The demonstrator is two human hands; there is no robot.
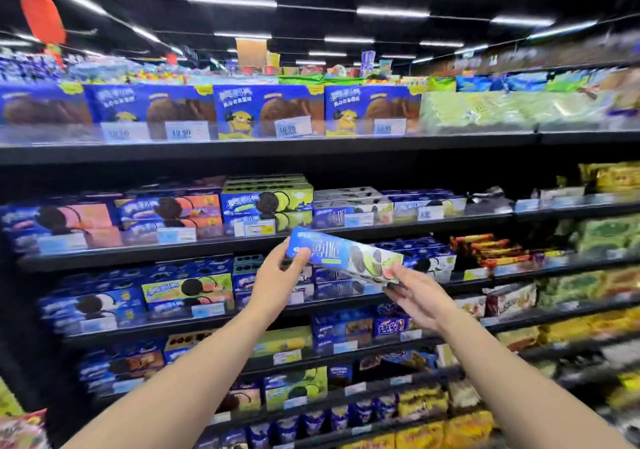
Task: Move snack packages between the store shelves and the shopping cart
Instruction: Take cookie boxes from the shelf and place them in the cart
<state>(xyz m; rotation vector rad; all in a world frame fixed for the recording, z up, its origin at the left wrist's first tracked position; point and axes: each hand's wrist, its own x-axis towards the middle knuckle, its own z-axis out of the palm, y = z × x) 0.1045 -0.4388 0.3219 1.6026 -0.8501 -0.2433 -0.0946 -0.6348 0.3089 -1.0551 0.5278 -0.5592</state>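
A long blue cookie box [341, 256] with sandwich cookies printed on it is held level in front of the shelves, between the second and third shelf rows. My left hand [277, 275] grips its left end, thumb on the front. My right hand [414, 292] holds the right end from below, thumb on the front corner. No shopping cart is in view.
Black store shelves [277, 150] fill the view, stacked with blue cookie boxes [266, 202] and price tags. Yellow and green packages [609, 234] sit at the right. A red lantern [43, 15] hangs top left.
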